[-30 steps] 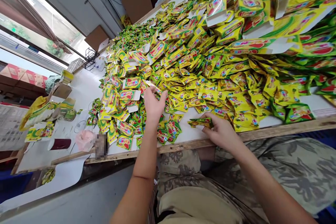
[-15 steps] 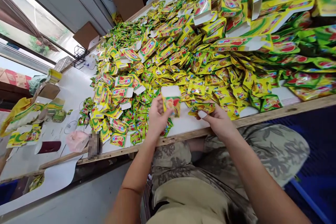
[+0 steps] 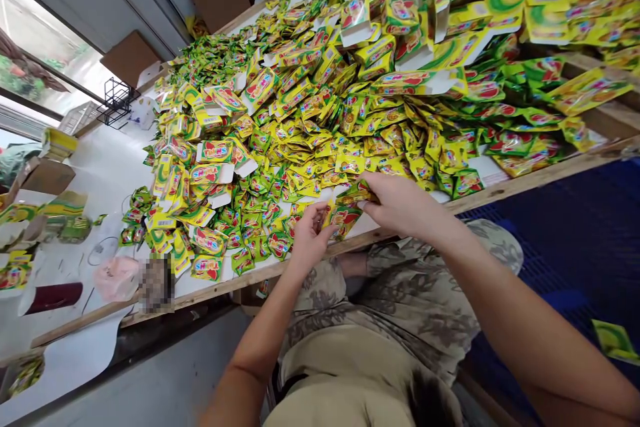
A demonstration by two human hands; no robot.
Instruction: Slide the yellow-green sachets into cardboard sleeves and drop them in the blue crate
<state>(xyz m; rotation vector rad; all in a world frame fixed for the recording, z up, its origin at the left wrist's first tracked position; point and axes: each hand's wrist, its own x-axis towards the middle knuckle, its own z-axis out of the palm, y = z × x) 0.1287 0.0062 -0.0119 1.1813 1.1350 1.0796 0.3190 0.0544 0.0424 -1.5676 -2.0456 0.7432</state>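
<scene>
My left hand (image 3: 311,235) is closed around a small yellow, green and red carton (image 3: 344,220) above the table's front edge. In my right hand (image 3: 397,203), thumb and fingers pinch a few yellow-green sachets (image 3: 355,193) against the carton's upper end. Whether the sachets are partly inside it cannot be made out. Behind my hands spreads a heap of yellow sachets (image 3: 350,163), and green sachets (image 3: 255,220) lie left of my left hand. Several cartons (image 3: 210,172) with white flaps sticking out rest on the heap.
A wooden rim (image 3: 240,287) runs along the table's front. To the left are a pink plastic bag (image 3: 117,278), a dark red cylinder (image 3: 54,297) and a black wire rack (image 3: 117,103). A blue crate (image 3: 565,307) stands below right, with a yellow-green packet (image 3: 614,340) near it.
My right hand has brought the sachets leftward to the carton. The carton has tilted, its white flap no longer showing. The whole view has shifted to the right.
</scene>
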